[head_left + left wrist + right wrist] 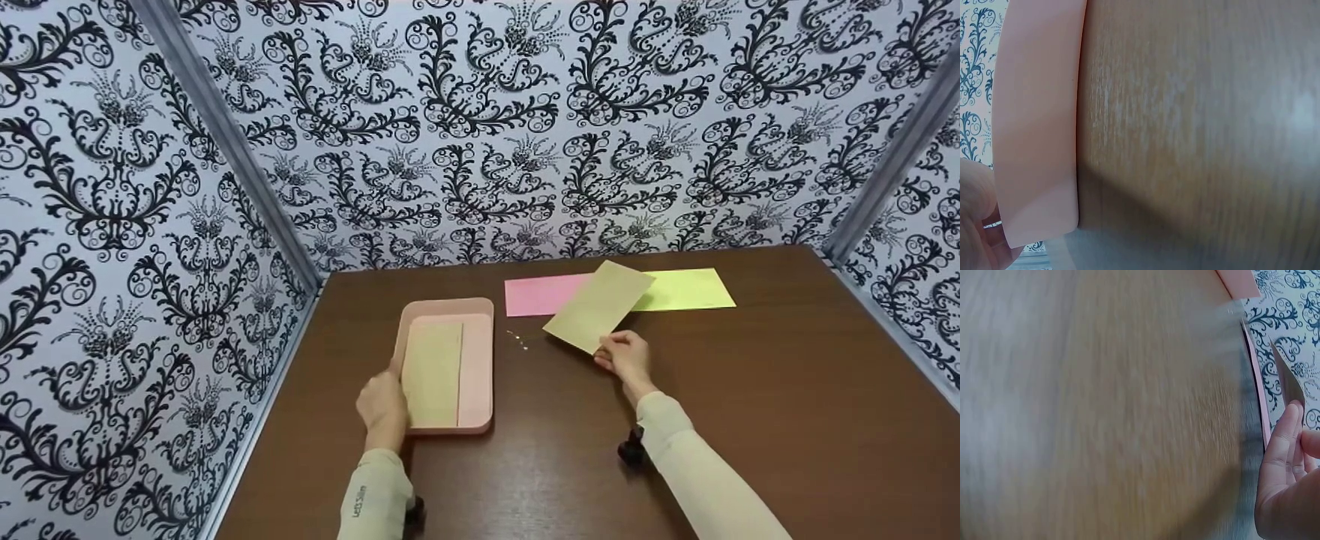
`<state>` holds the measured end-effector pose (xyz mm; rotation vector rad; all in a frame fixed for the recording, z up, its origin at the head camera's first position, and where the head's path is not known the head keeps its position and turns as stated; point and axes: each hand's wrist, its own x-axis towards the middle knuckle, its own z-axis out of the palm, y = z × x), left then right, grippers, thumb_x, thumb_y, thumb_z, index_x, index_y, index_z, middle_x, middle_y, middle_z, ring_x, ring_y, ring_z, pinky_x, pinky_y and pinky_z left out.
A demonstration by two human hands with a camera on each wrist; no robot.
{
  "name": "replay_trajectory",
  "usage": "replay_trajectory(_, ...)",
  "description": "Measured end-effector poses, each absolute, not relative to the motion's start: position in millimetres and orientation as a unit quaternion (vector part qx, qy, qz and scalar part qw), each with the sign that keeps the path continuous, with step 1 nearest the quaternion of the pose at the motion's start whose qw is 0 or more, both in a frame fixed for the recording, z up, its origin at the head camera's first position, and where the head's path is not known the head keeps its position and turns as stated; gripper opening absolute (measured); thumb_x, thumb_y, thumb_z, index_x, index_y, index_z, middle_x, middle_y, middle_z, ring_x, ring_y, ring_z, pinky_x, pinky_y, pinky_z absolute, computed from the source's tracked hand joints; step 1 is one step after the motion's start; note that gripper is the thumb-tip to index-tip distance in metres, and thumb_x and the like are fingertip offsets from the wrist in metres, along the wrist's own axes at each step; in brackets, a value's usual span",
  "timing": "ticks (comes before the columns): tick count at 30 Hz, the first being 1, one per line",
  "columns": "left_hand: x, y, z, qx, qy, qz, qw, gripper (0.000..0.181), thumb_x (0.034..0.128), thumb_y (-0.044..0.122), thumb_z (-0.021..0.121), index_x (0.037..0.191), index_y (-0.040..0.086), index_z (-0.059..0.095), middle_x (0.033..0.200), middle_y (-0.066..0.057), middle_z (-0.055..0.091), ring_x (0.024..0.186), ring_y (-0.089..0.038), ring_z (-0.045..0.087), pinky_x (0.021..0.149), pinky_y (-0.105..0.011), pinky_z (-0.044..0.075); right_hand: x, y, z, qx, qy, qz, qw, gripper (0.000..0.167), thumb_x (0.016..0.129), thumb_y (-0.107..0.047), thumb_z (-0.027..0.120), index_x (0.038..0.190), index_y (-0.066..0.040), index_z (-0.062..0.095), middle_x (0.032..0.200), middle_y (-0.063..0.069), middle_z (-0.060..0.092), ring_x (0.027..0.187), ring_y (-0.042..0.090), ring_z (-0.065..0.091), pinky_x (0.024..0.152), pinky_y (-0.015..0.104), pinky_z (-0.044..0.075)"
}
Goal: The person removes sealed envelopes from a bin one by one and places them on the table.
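In the head view, my right hand [627, 358] pinches the lower corner of a beige sheet of paper [600, 306]. The sheet is raised and tilted over a pink sheet [534, 295] and a yellow-green sheet [690, 289], partly covering both. The right wrist view shows the held sheet [1289, 379] nearly edge-on between thumb and fingers. My left hand [381, 405] grips the left rim of a pink tray [480, 375]. Inside the tray, another beige sheet [433, 375] lies along the left side. In the left wrist view, fingers rest behind the tray's outer wall [1039, 124].
Small shiny bits [517, 340] lie on the brown table [555, 450] to the tray's right. Patterned black-and-white panels [487, 135] with grey posts [232, 135] stand behind the table and at both sides.
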<state>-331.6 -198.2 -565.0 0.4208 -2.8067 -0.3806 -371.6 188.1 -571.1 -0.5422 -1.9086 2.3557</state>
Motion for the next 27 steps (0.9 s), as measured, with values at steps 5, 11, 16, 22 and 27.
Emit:
replay_trajectory(5,-329.7,-195.9,-565.6,0.134,-0.97,-0.139,0.151,0.033,0.0925,0.0,0.057,0.118,0.013,0.073,0.087,-0.023,0.075,0.074,-0.041,0.072,0.057,-0.052,0.055,-370.0,203.7,-571.1,-0.183,-0.624,0.759,0.041,0.009,0.094,0.0,0.059,0.1,0.004,0.054,0.067,0.0,0.065,0.058,0.008,0.065,0.061,0.022,0.057)
replay_trajectory(11,-331.8,-193.5,-565.5,0.133,-0.967,-0.149,0.156,0.026,0.0941,0.002,0.054,0.108,0.009,0.075,0.087,-0.023,0.075,0.076,-0.042,0.072,0.06,-0.054,0.055,-366.9,221.5,-570.4,-0.19,-0.62,0.759,0.053,0.011,0.094,0.0,0.059,0.102,0.004,0.053,0.069,-0.002,0.065,0.059,0.007,0.067,0.063,0.022,0.058)
replay_trajectory(16,-334.1,-191.0,-566.3,0.132,-0.968,-0.15,0.153,0.028,0.0926,0.0,0.054,0.107,0.011,0.075,0.087,-0.022,0.075,0.076,-0.041,0.072,0.059,-0.054,0.055,-364.8,234.0,-570.0,-0.198,-0.606,0.768,0.063,0.008,0.094,0.0,0.06,0.097,-0.001,0.053,0.068,-0.003,0.065,0.059,0.007,0.067,0.063,0.022,0.058)
replay_trajectory(22,-334.9,-192.6,-566.5,0.126,-0.97,-0.153,0.139,0.025,0.0925,-0.001,0.054,0.104,0.007,0.076,0.087,-0.023,0.075,0.075,-0.041,0.072,0.058,-0.052,0.055,-363.0,242.3,-570.9,-0.215,-0.597,0.768,0.085,0.008,0.094,0.002,0.059,0.099,0.002,0.052,0.068,-0.004,0.065,0.057,0.006,0.067,0.062,0.021,0.058)
replay_trajectory(27,-333.4,-198.8,-564.2,0.143,-0.972,-0.142,0.12,0.022,0.0934,-0.002,0.054,0.093,-0.002,0.075,0.087,-0.023,0.074,0.076,-0.04,0.072,0.059,-0.052,0.055,-363.2,243.2,-572.5,-0.213,-0.589,0.777,0.07,0.009,0.095,0.001,0.058,0.101,0.002,0.051,0.067,-0.003,0.065,0.058,0.007,0.068,0.064,0.022,0.058)
